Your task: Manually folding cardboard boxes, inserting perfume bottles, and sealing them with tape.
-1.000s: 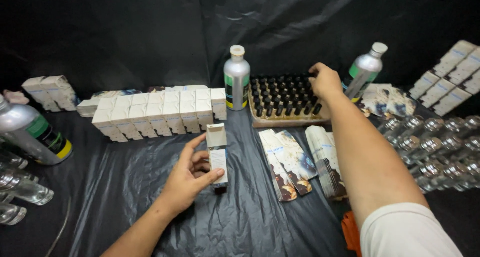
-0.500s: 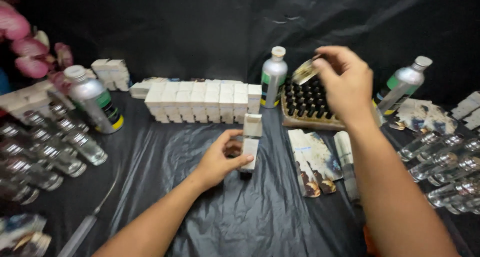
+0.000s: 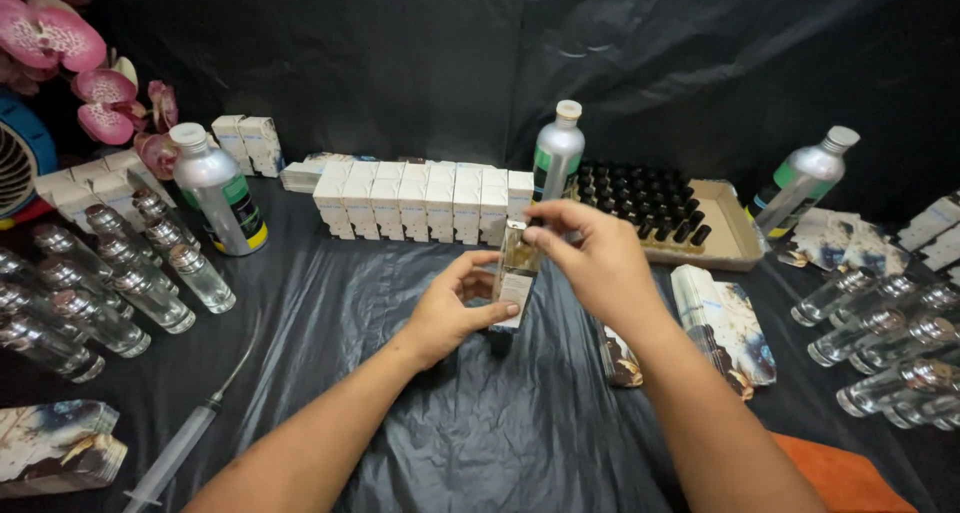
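Both hands are meeting mid-table: the left hand (image 3: 450, 313) is gripping the upright small white box (image 3: 514, 295) from its left side, while the right hand (image 3: 590, 258) is pinching a small vial (image 3: 520, 248) directly above the box's open top.

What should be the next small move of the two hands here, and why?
Probably lower the small bottle straight down into the white box. The right hand pinches the bottle right over the box's open top, and the left hand holds the box upright on the black sheet.
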